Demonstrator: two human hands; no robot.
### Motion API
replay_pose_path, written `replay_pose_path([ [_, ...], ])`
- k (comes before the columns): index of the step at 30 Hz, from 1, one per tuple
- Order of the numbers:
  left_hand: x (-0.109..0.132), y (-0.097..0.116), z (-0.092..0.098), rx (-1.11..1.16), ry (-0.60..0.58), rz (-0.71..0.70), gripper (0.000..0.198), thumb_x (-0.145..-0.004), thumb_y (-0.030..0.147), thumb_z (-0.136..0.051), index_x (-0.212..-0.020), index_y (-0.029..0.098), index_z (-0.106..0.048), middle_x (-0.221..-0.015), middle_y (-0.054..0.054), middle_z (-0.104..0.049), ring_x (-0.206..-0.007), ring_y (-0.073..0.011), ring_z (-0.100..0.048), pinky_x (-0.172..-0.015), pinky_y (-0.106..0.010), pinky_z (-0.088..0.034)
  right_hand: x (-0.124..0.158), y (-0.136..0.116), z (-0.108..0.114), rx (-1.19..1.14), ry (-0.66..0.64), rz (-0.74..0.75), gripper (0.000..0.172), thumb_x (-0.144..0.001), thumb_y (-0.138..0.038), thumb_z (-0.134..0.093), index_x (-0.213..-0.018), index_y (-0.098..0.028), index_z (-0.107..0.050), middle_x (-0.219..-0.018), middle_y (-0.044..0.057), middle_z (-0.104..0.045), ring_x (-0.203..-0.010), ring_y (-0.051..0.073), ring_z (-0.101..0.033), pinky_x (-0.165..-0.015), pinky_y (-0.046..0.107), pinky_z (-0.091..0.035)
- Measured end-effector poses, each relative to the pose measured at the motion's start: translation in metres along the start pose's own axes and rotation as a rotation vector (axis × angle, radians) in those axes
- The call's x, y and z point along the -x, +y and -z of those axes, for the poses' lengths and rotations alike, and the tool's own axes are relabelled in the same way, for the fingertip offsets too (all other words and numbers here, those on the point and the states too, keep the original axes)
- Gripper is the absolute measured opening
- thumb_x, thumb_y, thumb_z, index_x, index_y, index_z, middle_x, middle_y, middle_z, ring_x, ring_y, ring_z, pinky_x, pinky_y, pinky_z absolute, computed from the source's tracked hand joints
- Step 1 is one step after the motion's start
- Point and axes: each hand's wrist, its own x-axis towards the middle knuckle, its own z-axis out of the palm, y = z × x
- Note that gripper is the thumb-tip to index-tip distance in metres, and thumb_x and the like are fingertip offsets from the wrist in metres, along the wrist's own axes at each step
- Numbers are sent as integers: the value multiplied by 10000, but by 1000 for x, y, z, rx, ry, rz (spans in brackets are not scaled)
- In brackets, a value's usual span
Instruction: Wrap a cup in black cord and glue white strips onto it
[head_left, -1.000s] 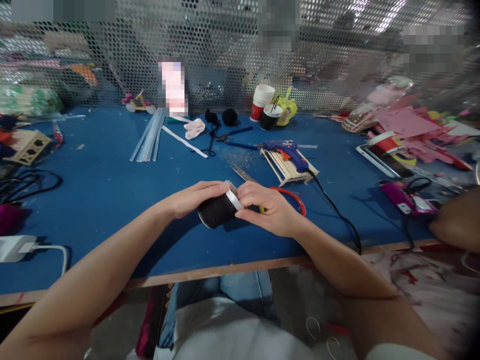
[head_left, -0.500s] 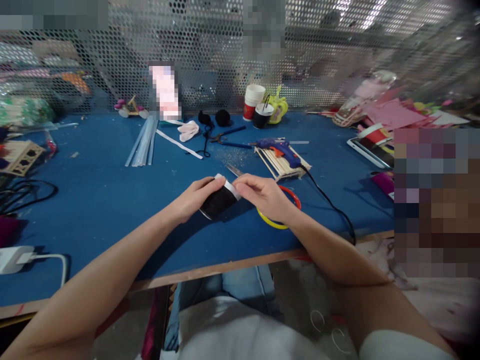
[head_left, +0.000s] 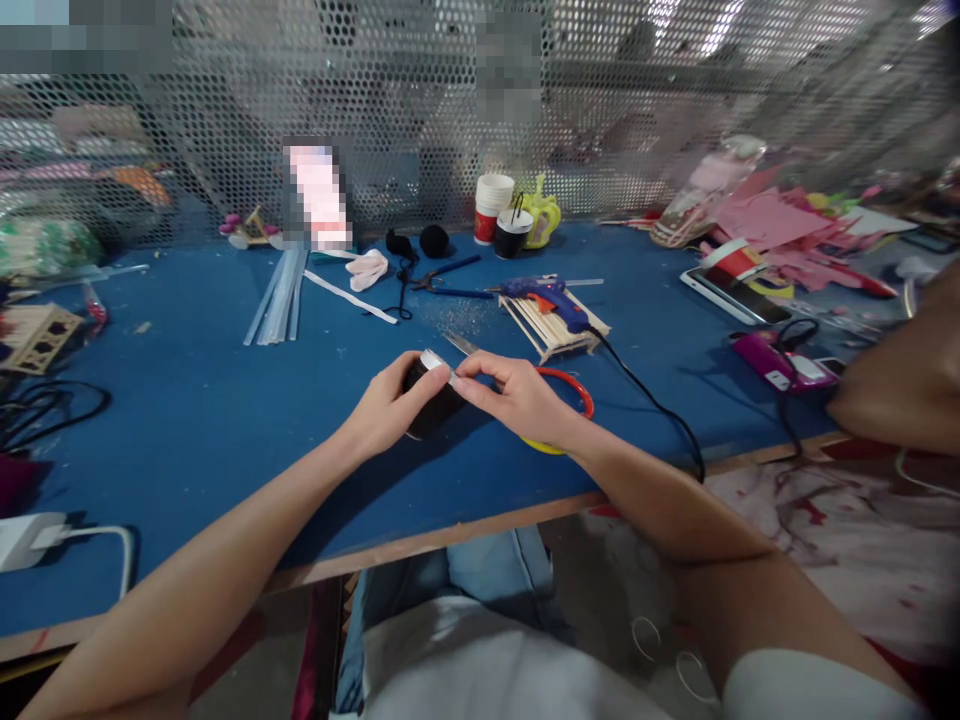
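My left hand (head_left: 386, 405) is closed around a black-covered paper cup (head_left: 436, 412) that lies tilted on its side just above the blue table. A white strip (head_left: 430, 357) runs round one end of the cup, partly under my left thumb. My right hand (head_left: 517, 395) pinches at that strip by the cup's edge, fingertips close to my left thumb. Beneath my right hand lie scissors with red and yellow handles (head_left: 576, 385), their blades (head_left: 460, 342) pointing away; the hand covers their middle.
A blue glue gun (head_left: 551, 300) rests on a small stick rack (head_left: 559, 335), its cord trailing right. Farther back are pliers (head_left: 450, 275), clear glue sticks (head_left: 277, 300), white ribbon (head_left: 367, 270), black yarn (head_left: 433, 240) and cups (head_left: 495, 195). Another person's arm (head_left: 907, 370) is at right.
My right hand has shifted slightly left along the strip, closer to my left thumb. The cup has turned a little, showing less of its white band. The view has swung slightly right.
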Motion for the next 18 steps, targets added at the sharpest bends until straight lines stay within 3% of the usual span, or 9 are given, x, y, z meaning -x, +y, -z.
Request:
replay_pose_path([
  [7, 3, -1, -1, -14, -1, -54, 474, -857, 534, -404, -1105, 150, -530, -974, -66, -623, -853, -188, -559, -764, -305, -422, 1, 2, 0, -8, 17, 51, 151, -869, -291, -518, -802, -163, -561, -810, 26, -565, -762, 125, -519, -724, 275, -429],
  [10, 3, -2, 0, 1, -8, -69, 492, -830, 523, -469, -1140, 143, -516, -1039, -81, -618, -917, -206, -558, -816, -317, -419, 1, 4, 0, -13, 27, 61, 141, -866, -283, -520, -793, -168, -556, -801, 21, -560, -766, 125, -518, -729, 275, -428],
  [14, 2, 0, -1, 23, -11, -49, 487, -783, 500, -556, -1114, 144, -532, -1016, -77, -626, -902, -206, -565, -808, -311, -422, 2, 5, -1, -15, 21, 74, 144, -874, -280, -507, -791, -170, -552, -808, 24, -560, -773, 128, -521, -733, 280, -429],
  [18, 0, 0, -1, 103, -38, -47, 422, -808, 499, -523, -1037, 147, -562, -974, -59, -625, -891, -188, -554, -794, -288, -410, 2, 3, 2, -44, 5, 85, 271, -926, -329, -415, -748, -172, -546, -821, 40, -568, -798, 136, -526, -765, 295, -428],
])
